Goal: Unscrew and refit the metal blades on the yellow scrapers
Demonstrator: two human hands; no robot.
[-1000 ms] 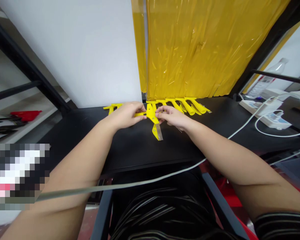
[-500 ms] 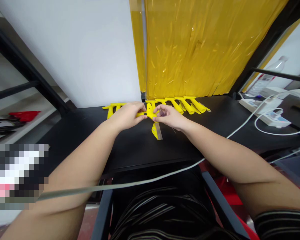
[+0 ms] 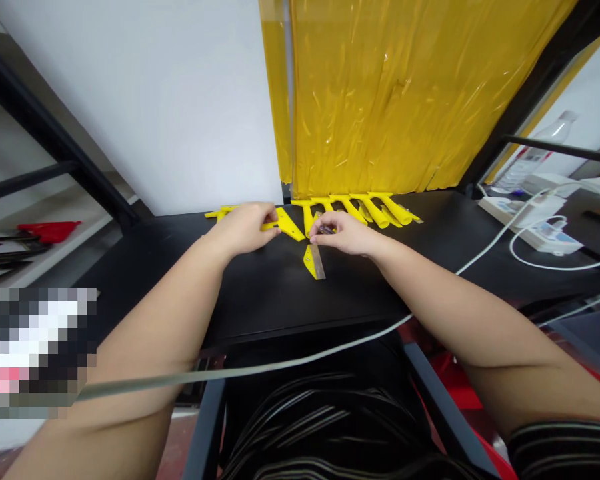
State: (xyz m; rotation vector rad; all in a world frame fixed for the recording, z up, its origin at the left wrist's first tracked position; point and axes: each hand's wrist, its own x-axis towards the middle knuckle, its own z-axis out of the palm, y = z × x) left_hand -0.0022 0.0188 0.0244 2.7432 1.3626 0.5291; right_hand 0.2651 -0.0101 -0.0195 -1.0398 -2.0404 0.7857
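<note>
My left hand (image 3: 245, 228) grips a yellow plastic scraper handle (image 3: 290, 225), its flat, wide end with small holes pointing right. To the right, my right hand (image 3: 349, 233) has its fingers curled, with small dark bits showing among them that I cannot make out. Between and below the hands, a yellow plate with a metal blade (image 3: 316, 262) lies flat on the black table (image 3: 280, 300). Behind my right hand, several yellow scraper handles (image 3: 375, 212) lie in a row, and more sit partly hidden behind my left hand.
A white panel (image 3: 180, 100) and a yellow film-covered panel (image 3: 380, 87) rise behind the table. At the right are white power strips (image 3: 535, 223) and a plastic bottle (image 3: 535, 150). A white cable (image 3: 330, 347) crosses low in front of me, over my forearms.
My left hand has moved left with the scraper handle, away from my right hand. My right hand has let go of the handle's wide end and shifted slightly right.
</note>
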